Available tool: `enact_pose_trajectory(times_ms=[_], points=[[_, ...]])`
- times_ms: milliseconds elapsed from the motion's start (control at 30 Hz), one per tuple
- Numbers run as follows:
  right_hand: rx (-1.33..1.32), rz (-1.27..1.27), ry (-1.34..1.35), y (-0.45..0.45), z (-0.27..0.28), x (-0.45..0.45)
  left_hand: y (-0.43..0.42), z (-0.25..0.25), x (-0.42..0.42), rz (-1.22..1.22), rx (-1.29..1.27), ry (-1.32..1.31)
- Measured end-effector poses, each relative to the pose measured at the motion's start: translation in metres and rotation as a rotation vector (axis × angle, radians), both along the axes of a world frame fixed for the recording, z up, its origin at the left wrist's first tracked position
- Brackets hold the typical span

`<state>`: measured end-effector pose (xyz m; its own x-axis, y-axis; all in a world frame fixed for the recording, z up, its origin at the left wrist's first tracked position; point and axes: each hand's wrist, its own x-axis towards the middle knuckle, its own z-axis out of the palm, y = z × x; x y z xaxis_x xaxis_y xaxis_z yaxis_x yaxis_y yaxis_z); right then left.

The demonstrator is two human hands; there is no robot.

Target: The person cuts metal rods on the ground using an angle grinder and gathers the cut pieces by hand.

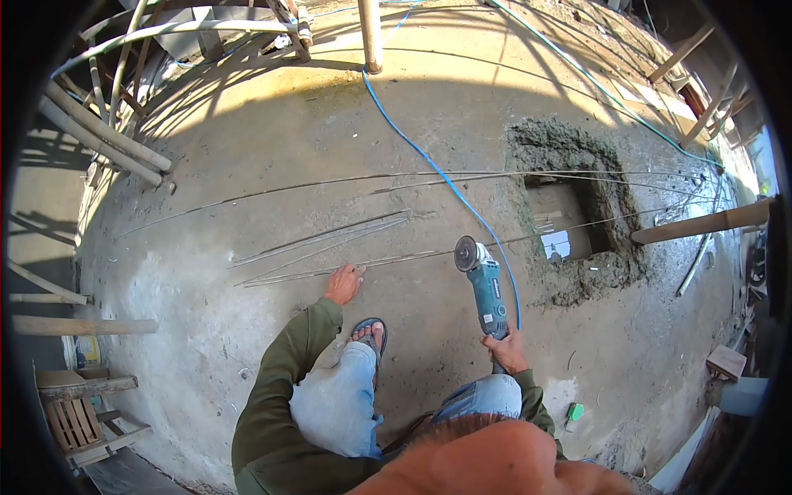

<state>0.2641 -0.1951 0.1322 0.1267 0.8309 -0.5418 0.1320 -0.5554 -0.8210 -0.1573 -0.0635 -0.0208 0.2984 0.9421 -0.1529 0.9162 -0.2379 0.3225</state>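
Note:
My right hand (507, 350) is wrapped around the rear handle of a teal angle grinder (487, 295). The grinder's cutting disc (467, 253) points forward, beside the right end of some thin steel rods. My left hand (344, 283) reaches down to these rods (388, 261), with its fingers bent and closed on them near the floor. How many rods it grips is hidden. More cut rods (318, 239) lie just ahead of it, and longer rods (289, 193) stretch across the floor farther off.
A rough-edged square hole (590, 223) opens in the concrete floor (272, 165) at the right, with long rods across it. A blue cord (425, 157) runs past the grinder. Wooden poles (371, 37) stand around the sides. A small green object (575, 411) lies at the lower right.

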Motion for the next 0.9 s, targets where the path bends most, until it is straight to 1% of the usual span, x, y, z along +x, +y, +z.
enact_pose_trajectory(times_ms=[133,267,367,467,667,900], points=[[0.008,-0.009,0.014,-0.005,-0.007,0.002,-0.001,-0.004,-0.002,0.010,-0.027,0.020],[0.015,-0.021,0.020,-0.007,-0.014,0.003,0.001,-0.002,0.001,0.032,0.035,0.039],[-0.041,-0.012,0.036,-0.006,-0.005,0.001,0.002,-0.002,0.000,0.030,0.061,0.053],[-0.042,-0.015,0.051,-0.006,-0.002,-0.001,0.003,-0.004,0.001,0.026,0.057,0.056],[0.014,0.017,0.060,-0.010,-0.025,0.005,0.006,-0.008,0.004,0.046,0.041,0.057],[-0.005,0.000,0.061,-0.011,-0.026,0.003,0.011,-0.004,0.005,0.080,0.057,0.092]])
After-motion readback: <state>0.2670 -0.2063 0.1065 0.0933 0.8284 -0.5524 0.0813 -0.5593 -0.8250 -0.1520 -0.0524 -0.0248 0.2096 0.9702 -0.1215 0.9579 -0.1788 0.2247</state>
